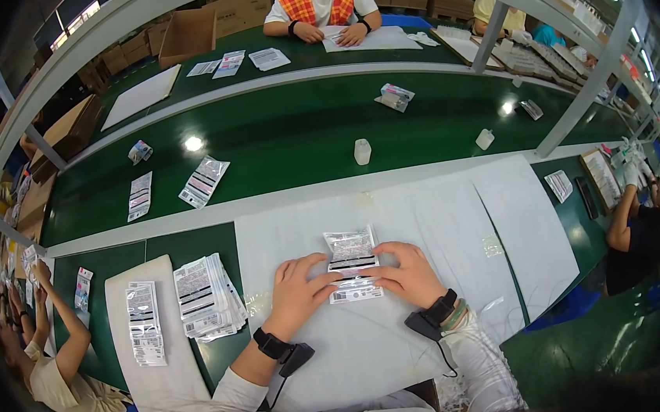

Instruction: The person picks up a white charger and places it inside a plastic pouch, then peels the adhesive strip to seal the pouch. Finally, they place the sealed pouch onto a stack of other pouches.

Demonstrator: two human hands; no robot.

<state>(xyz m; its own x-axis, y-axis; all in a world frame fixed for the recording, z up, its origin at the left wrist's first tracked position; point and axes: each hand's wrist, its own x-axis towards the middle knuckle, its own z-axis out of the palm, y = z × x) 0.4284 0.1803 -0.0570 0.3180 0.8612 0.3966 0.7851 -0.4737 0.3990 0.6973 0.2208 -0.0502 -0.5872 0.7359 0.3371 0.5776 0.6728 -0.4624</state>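
A flat silver-and-white pouch (351, 245) with dark bars and fine print lies on the white sheet in front of me. My left hand (296, 289) rests on its left edge, fingers stretched out and thumb across the lower part. From the other side, my right hand (412, 273) lies on the right edge in the same way, its fingers apart. Both thumbs nearly meet over the pouch's lower half. Left of my left hand is a fanned stack of similar pouches (206, 295). Farther left, a smaller pile of pouches (146, 324) sits on a pale board (181, 384).
A white sheet (434, 322) covers my table. Beyond a pale rail runs a green conveyor belt (278, 148) carrying pouches (205, 182) and a small white bottle (362, 152). Opposite, a person (325, 10) handles papers. Other people work at both sides. Metal posts (591, 89) frame the line.
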